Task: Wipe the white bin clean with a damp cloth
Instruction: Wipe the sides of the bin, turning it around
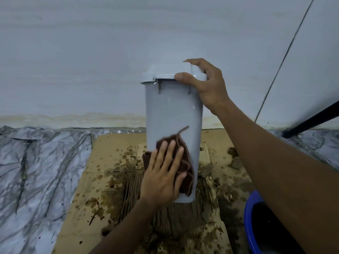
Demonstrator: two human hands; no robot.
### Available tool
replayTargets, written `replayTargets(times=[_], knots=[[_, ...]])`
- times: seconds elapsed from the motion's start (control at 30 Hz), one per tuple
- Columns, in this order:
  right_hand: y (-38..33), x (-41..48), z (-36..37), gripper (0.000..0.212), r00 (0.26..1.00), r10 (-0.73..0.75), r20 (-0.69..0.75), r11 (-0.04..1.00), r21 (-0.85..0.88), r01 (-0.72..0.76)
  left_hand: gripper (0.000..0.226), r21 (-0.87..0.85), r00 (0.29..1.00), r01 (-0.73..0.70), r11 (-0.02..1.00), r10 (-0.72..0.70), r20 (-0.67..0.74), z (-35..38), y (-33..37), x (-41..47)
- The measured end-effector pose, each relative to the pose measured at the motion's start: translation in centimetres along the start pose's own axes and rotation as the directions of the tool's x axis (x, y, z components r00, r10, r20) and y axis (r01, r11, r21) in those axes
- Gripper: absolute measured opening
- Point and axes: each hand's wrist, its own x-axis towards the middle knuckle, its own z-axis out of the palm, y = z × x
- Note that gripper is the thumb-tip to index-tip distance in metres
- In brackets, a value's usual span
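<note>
From my feed I see a floor (36,171) with a grey and white marbled pattern, streaked with dark veins. A flattened sheet of cardboard (110,147) lies on it, reaching back to the foot of the wall. The sheet is spotted with brown splashes, and its middle is soaked dark, with the corrugated ribs showing. The white bin (174,116) stands on that wet patch. Brown clumps (236,164) lie on the sheet just right of the bin. A blue bucket (247,217) sits at the right edge of the cardboard, and a black bar (311,120) slants down to the floor beyond it
</note>
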Motion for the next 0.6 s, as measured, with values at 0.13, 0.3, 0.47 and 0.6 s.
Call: replayTargets(times=[0.13, 0.3, 0.47, 0.6], knots=[[0.0, -0.1, 0.2, 0.055, 1.0, -0.005, -0.004, 1.0, -0.015, 0.005, 0.066, 0.065, 0.98, -0.179, 0.982, 0.172, 0.1, 1.8, 0.8, -5.5], [-0.1, -0.1, 0.2, 0.057, 1.0, 0.018, -0.009, 1.0, -0.011, -0.019, 0.064, 0.032, 0.985, -0.162, 0.986, 0.16, 0.07, 0.6, 0.4, -2.5], [-0.2, 0.0, 0.7, 0.055, 1.0, 0.018, -0.016, 1.0, -0.011, -0.018, 0.065, -0.142, 0.957, 0.257, 0.956, -0.273, -0.1, -1.7, -0.8, 4.5], [-0.1, -0.1, 0.4, 0.054, 1.0, 0.02, -0.007, 1.0, -0.018, -0.02, 0.066, -0.27, 0.869, 0.435, 0.859, -0.479, -0.124, -0.6, 1.4, 2.4]])
